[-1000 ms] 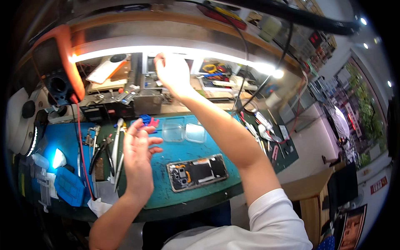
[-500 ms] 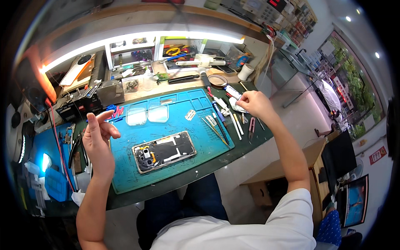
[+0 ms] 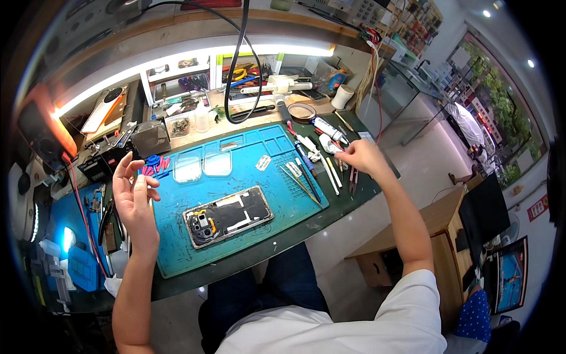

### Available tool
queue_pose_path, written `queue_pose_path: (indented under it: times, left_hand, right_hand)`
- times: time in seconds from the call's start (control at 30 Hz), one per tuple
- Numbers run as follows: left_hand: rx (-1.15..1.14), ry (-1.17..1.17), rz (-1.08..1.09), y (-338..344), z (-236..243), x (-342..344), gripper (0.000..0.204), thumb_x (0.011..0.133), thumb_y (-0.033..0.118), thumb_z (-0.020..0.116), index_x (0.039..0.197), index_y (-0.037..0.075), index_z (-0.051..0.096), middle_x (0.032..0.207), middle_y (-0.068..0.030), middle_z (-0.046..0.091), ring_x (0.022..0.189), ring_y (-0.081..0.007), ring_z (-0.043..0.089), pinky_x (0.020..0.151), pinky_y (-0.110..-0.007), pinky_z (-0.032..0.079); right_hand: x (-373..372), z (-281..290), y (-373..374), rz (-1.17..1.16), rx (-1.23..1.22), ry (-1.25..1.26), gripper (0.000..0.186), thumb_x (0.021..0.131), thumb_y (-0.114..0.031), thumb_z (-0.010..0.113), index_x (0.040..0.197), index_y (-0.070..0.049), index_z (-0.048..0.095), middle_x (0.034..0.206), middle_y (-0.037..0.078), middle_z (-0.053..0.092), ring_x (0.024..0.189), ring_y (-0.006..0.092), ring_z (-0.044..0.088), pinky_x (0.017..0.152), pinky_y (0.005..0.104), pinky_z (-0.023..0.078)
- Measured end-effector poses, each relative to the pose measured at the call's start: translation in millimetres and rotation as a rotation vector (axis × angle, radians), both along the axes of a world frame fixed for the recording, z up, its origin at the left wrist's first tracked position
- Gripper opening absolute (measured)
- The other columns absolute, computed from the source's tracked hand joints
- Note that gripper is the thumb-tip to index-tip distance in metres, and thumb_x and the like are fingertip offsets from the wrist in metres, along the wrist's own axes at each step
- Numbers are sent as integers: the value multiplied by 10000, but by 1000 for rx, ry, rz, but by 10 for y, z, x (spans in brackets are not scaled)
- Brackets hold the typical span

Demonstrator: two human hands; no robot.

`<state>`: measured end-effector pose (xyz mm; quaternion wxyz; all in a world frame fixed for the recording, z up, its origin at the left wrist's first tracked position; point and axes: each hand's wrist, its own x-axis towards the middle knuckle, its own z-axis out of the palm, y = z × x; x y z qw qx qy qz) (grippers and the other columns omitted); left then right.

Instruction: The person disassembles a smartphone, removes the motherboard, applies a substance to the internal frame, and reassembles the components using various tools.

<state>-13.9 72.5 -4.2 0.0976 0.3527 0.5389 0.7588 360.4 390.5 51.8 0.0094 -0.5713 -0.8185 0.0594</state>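
On the right of the bench, my right hand (image 3: 364, 158) is closed, its fingertips pinching the edge of a crumpled white tissue (image 3: 331, 144). My left hand (image 3: 135, 192) is raised over the left edge of the blue work mat (image 3: 177, 255), fingers bent but apart and nothing in them. A smartphone (image 3: 229, 216) with its back cover off lies on the mat, its camera module and black inner sheet showing. Two clear plastic boxes (image 3: 217, 163) stand behind it. Tweezers (image 3: 300, 186) and a small white packet (image 3: 263, 163) lie to its right.
A white tube (image 3: 329, 129), a roll of tape (image 3: 302, 112), pens and pliers (image 3: 353, 180) crowd the bench's right side. A black cable loop (image 3: 242, 112) hangs over the back. Small blue and red parts (image 3: 154, 166) lie near my left hand. A lit lamp (image 3: 69, 238) stands far left.
My right hand has come down and slightly toward me, onto the tissue's edge. My left hand's fingers have curled a little. The view has shifted, and the hanging cable now shows plainly.
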Motion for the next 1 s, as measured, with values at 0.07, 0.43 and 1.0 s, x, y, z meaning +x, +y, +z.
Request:
queue_pose_path:
  times: [0.07, 0.43, 1.0]
  left_hand:
    - [13, 3, -18, -4, -13, -4, 458, 1058, 81, 515, 1513, 47, 477, 1321, -80, 584, 891, -61, 603, 696, -214, 481]
    - [12, -52, -45, -4, 58, 47, 456, 1044, 34, 522, 1494, 15, 453, 1300, -104, 565, 885, -102, 625, 694, -233, 503]
    - [-155, 73, -29, 87, -36, -16, 467, 1011, -13, 549, 1472, 11, 473, 1275, -109, 572, 939, -115, 641, 803, -261, 522]
  right_hand:
    - [-92, -27, -22, 38, -164, 36, 266, 842, -292, 768, 968, -60, 798, 919, 183, 777, 957, 349, 755, 863, 454, 588]
    - [61, 239, -59, 148, 117, -157, 457, 740, -214, 784, 1132, 8, 705, 1068, 239, 752, 1069, 394, 719, 931, 470, 556]
    - [-1669, 266, -1196, 518, -615, 1042, 243, 1043, -182, 578, 1131, 24, 672, 916, 96, 731, 756, 127, 714, 562, 243, 522]
